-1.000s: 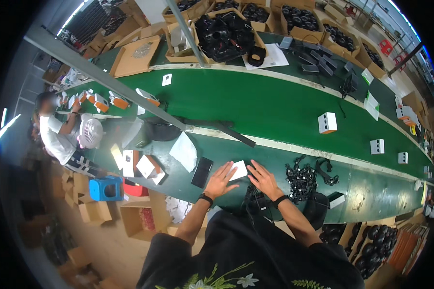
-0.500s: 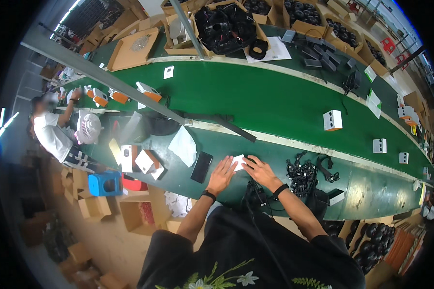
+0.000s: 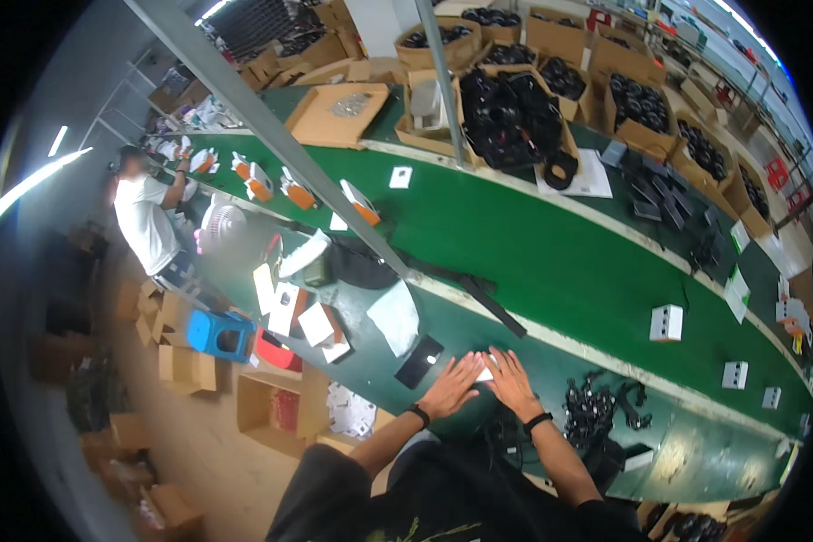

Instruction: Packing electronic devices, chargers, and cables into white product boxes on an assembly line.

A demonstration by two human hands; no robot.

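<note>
My left hand (image 3: 452, 388) and my right hand (image 3: 513, 384) lie side by side, palms down, on the green worktable (image 3: 542, 357). Their fingers are stretched out over a small white piece (image 3: 485, 370), mostly hidden under them; I cannot tell if it is folded paper or card. Left of my left hand lies a flat black rectangular thing (image 3: 414, 369) with a small white spot on it. Beyond that rests a thin white sheet (image 3: 395, 318). A tangle of black cables (image 3: 589, 406) lies right of my right hand.
A green conveyor belt (image 3: 524, 239) runs behind the worktable, carrying small white boxes (image 3: 667, 322) and orange-and-white boxes. A slanting metal post (image 3: 271, 135) crosses the view. White boxes (image 3: 285, 307) stand left. At the far left, a person (image 3: 149, 221) works near a fan (image 3: 219, 226).
The view has tilted, so the scene sits lower and further right. My fingers, bent around the white piece before, now lie flatter and cover more of it.
</note>
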